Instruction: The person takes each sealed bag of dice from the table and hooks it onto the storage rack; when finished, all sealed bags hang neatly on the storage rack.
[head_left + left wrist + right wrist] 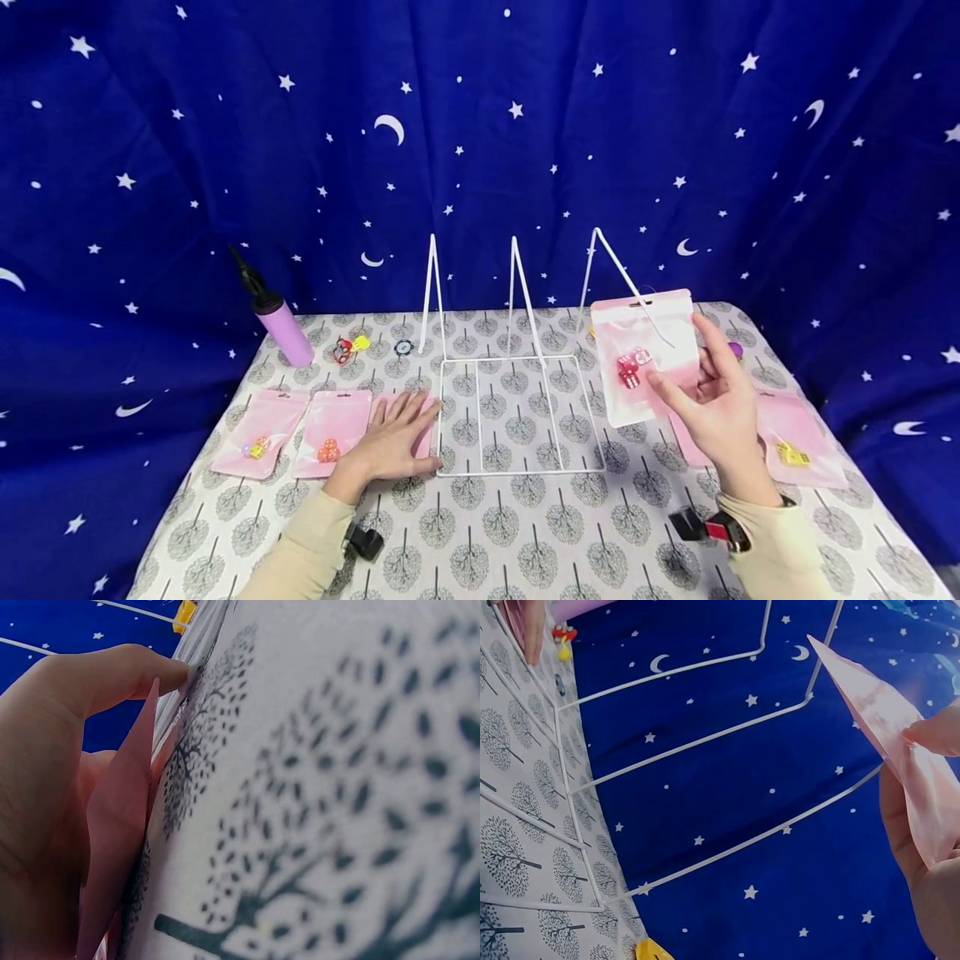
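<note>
My right hand [716, 408] pinches a pink zip pouch [611, 333] by its right side, thumb in front and fingers behind. Red dice [628, 371] and a clear one show through it. The pouch is upright at the right prong of a white wire rack [521, 473]. The prong's end crosses the pouch's front near the hang hole; whether it passes through I cannot tell. My left hand [393, 437], fingers spread, rests on another pink pouch [426, 421] beside the rack's left edge. In the left wrist view, that pouch [120, 817] bends up beside the thumb.
Pink pouches [270, 408] [348, 408] lie to the left, another [802, 425] to the right with yellow pieces inside. Behind stand a purple hand pump [288, 333], small red and yellow toys [343, 350] and a dark round chip [403, 347]. The rack's three prongs rise mid-table.
</note>
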### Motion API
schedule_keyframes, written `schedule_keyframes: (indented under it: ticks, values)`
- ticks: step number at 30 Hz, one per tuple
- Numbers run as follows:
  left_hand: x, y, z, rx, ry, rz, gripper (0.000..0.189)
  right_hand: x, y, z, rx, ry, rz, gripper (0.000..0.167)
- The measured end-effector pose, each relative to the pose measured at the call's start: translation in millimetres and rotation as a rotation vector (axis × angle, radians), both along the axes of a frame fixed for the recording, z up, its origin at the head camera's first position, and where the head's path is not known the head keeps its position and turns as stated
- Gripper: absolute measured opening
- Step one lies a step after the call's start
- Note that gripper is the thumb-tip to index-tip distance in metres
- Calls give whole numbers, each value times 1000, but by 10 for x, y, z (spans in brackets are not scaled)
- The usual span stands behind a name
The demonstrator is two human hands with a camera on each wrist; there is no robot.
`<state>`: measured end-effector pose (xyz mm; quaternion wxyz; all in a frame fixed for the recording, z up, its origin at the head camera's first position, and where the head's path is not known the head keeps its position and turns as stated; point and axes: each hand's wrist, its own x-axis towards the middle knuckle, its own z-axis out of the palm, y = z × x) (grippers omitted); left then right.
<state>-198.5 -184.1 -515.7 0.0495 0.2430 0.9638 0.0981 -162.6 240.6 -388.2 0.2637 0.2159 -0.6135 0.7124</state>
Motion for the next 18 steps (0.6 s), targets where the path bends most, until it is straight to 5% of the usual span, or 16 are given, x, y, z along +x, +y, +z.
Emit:
schedule_keyframes:
  ticks: [18]
  values:
    - [-14, 4, -18, -41, -16, 1, 94, -743, -74, 34, 94, -200, -160, 83]
